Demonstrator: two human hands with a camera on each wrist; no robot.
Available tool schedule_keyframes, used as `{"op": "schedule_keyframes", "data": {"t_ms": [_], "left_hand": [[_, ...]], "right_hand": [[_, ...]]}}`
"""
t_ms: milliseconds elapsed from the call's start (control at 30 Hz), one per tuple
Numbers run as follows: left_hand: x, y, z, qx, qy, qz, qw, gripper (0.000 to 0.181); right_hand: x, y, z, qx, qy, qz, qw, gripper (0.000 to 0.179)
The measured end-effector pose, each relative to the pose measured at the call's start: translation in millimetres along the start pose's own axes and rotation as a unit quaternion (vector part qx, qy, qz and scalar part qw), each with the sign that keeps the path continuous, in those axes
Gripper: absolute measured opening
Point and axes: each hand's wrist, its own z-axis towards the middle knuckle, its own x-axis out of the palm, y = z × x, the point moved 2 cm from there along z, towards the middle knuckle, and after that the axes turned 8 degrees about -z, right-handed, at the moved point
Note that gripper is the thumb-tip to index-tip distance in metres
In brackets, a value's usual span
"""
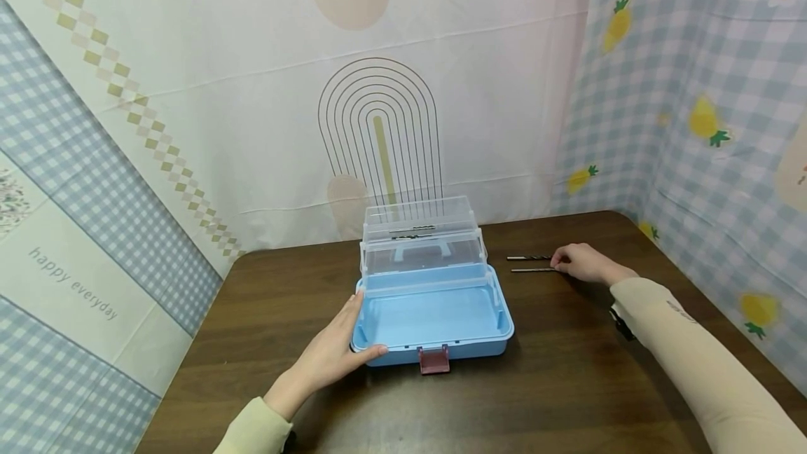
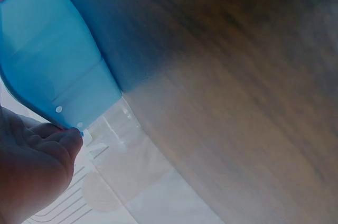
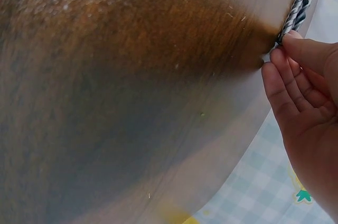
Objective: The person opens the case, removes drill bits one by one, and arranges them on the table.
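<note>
A light-blue toolbox (image 1: pixel 435 352) stands with its clear lid (image 1: pixel 419 212) raised and a clear tray lifted inside. My left hand (image 1: pixel 330 345) rests on its front left corner, fingers along the left side and thumb over the front rim. In the left wrist view, the fingertips touch the blue rim near the hinge end. To the right of the box, my right hand (image 1: pixel 583 263) pinches the end of a silver drill bit (image 1: pixel 532 270) between thumb and fingertips. A second, darker drill bit (image 1: pixel 520 258) lies just behind it, roughly parallel.
More drill bits (image 1: pixel 412 235) lie in the raised clear tray. A plum-coloured latch (image 1: pixel 433 361) hangs at the box front. The brown wooden table (image 1: pixel 302 279) ends at printed cloth behind and at the right.
</note>
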Motion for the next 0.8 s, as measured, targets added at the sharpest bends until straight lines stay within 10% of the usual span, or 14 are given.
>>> {"op": "schedule_keyframes", "data": {"t_ms": [800], "left_hand": [[-0.4, 2.1, 2.0, -0.008, 0.005, 0.004, 0.9999, 0.115]], "right_hand": [[-3.8, -2.7, 1.2, 0.021, 0.01, 0.011, 0.9997, 0.013]]}}
